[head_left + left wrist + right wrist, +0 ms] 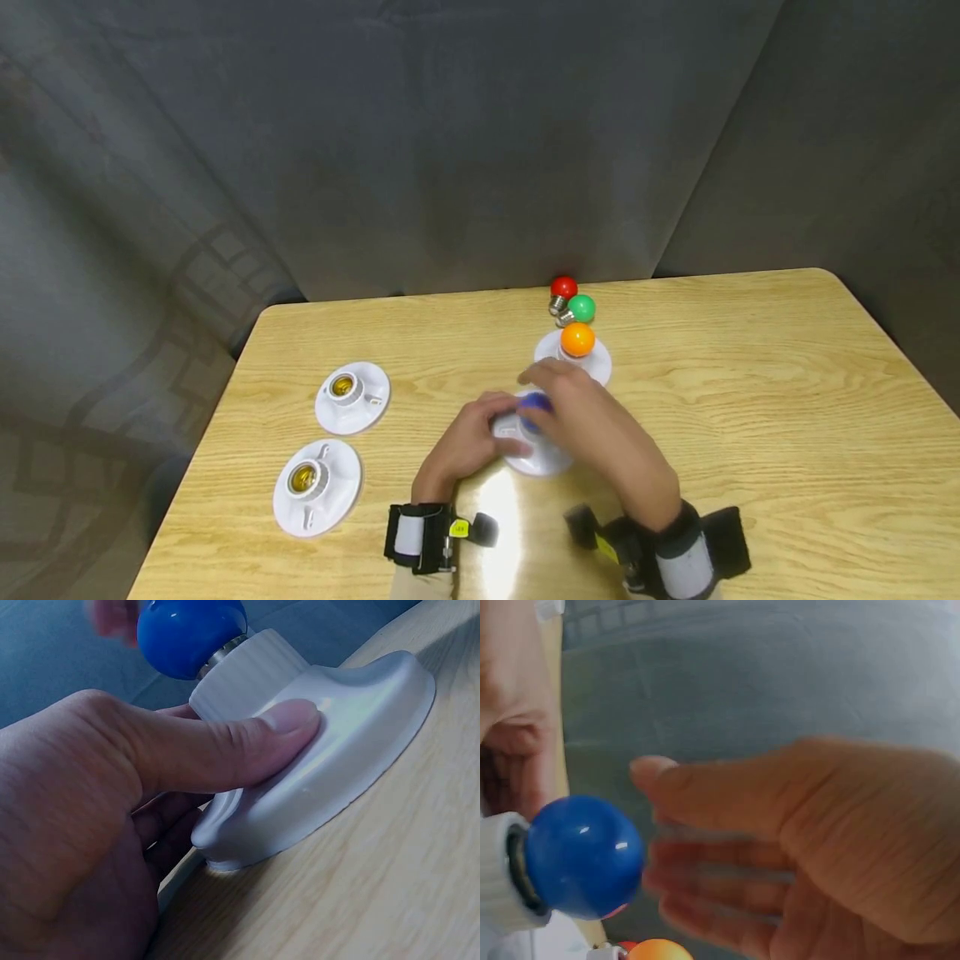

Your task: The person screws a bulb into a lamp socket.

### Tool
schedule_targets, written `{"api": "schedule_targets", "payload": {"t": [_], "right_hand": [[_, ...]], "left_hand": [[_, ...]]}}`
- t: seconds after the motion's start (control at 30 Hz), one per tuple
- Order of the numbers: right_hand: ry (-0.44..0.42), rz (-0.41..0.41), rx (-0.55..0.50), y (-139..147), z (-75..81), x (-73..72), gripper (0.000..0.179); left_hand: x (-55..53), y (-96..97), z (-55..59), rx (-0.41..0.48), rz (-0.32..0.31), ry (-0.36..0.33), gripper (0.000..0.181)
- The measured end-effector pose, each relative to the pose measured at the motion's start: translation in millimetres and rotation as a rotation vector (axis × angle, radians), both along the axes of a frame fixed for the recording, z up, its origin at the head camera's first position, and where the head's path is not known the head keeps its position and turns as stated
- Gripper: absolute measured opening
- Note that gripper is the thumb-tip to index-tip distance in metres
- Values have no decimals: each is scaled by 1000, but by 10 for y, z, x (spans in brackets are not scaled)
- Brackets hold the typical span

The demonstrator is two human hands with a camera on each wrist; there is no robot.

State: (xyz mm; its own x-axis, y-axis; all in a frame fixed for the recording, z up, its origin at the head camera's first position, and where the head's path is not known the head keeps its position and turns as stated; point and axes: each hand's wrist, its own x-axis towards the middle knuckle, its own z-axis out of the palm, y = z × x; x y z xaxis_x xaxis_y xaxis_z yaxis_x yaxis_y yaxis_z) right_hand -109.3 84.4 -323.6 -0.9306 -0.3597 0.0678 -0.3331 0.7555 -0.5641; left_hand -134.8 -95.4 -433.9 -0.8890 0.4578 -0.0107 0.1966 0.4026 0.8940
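A blue light bulb (585, 857) sits in the collar of a white round lamp holder (251, 679) on the table. My left hand (471, 435) holds this lamp holder at its left side, the thumb (232, 754) lying on the sloping base and the other fingers partly hidden behind it. Beside the bulb, my right hand (832, 840) has its fingers loosely extended and a little apart from the glass. Metal of the bulb's cap still shows above the collar in the left wrist view.
Behind the hands, an orange bulb (577, 339) stands in another white lamp holder (598, 363). A red bulb (564, 288) and a green bulb (582, 308) lie beyond it. Two lamp holders without bulbs, one farther back (375, 385) and one nearer (341, 492), are at the left.
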Motion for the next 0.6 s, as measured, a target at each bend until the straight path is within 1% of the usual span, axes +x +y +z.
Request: {"api": "schedule_targets", "payload": {"t": [0.03,0.1,0.2,0.27,0.37,0.53,0.6], "right_hand": [[7,38,-14,4,7,11,27],[-8,99,-31,8,8,20,25],[-52,123,-25,0,-3,24,25],[-77,110,-11,-8,-18,19,23],[-73,72,-2,-22,-38,13,21],[-65,-18,9,-48,-66,-8,20],[-50,-47,19,-60,-82,-22,19]], "left_hand": [[0,0,-1,0,0,1,58],[-1,0,-3,-1,3,4,59],[-5,2,3,-9,10,6,58],[-5,4,4,-11,11,7,56],[-1,6,3,-9,10,-5,57],[7,7,-7,3,7,-15,57],[10,7,-6,6,9,-20,58]]}}
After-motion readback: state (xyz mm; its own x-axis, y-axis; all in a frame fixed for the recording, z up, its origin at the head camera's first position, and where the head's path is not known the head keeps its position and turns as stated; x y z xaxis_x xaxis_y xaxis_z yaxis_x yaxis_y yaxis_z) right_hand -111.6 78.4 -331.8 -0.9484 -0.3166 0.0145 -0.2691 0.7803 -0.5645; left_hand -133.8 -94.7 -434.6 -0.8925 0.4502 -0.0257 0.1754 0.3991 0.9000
